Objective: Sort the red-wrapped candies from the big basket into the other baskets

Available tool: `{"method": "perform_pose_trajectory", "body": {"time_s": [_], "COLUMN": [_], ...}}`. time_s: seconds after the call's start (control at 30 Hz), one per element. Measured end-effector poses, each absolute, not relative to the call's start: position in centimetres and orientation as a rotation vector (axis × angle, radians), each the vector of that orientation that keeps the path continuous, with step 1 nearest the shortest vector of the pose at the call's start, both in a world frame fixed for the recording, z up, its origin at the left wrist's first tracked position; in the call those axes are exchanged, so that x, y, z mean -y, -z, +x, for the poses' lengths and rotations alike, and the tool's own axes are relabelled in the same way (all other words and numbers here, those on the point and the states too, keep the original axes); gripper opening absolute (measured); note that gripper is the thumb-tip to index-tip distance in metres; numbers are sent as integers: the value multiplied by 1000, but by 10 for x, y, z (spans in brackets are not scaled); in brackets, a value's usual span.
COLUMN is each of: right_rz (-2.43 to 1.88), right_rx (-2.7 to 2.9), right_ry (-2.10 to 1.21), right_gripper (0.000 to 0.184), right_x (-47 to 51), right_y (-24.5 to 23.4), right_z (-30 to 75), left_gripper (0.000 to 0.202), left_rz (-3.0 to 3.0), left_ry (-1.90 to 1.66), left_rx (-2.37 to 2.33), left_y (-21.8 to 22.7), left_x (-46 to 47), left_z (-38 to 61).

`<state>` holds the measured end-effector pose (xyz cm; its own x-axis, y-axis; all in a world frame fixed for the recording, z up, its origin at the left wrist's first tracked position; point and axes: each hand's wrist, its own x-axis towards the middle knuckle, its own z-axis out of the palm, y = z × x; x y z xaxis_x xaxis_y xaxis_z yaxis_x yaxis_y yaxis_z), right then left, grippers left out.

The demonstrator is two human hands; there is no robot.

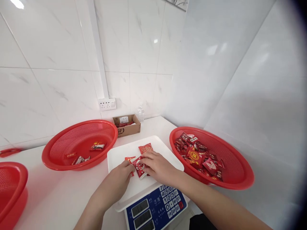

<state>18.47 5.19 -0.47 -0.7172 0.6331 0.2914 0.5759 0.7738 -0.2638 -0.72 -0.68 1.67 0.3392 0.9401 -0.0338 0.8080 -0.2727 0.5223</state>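
Note:
Both hands meet over the white tray point(120, 151) of a digital scale point(155, 207). My left hand point(119, 179) has its fingers closed at the left edge of a small red candy packet point(139, 166) with white print. On the packet's right side, my right hand point(157, 165) curls its fingers over it. Another red packet point(145, 148) lies on the tray just beyond my right fingers. An orange-red packet point(129, 158) shows partly by my left fingertips. My fingers hide parts of these packets.
A red basket point(240, 166) heaped with red packets stands at right. Another red basket point(55, 159) at left holds a few packets; part of a third point(14, 169) shows at far left. Behind the tray are a cardboard box point(130, 130) and a clear plastic bottle point(140, 114).

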Motion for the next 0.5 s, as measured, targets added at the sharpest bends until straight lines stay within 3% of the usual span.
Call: {"method": "perform_pose_trajectory", "body": {"time_s": [0.33, 0.5], "right_rz": [-1111, -1416], "right_rx": [2629, 2630], "right_ry": [-132, -416], "right_gripper": [36, 62], "right_x": [-61, -57], "right_y": [17, 6], "right_z": [178, 192], "left_gripper": [20, 36], "left_rz": [2219, 2276], "left_ry": [-432, -495], "left_rx": [-1553, -1709], "left_y": [-8, -4], "left_x": [-1, -4], "left_z": [-1, -6]}}
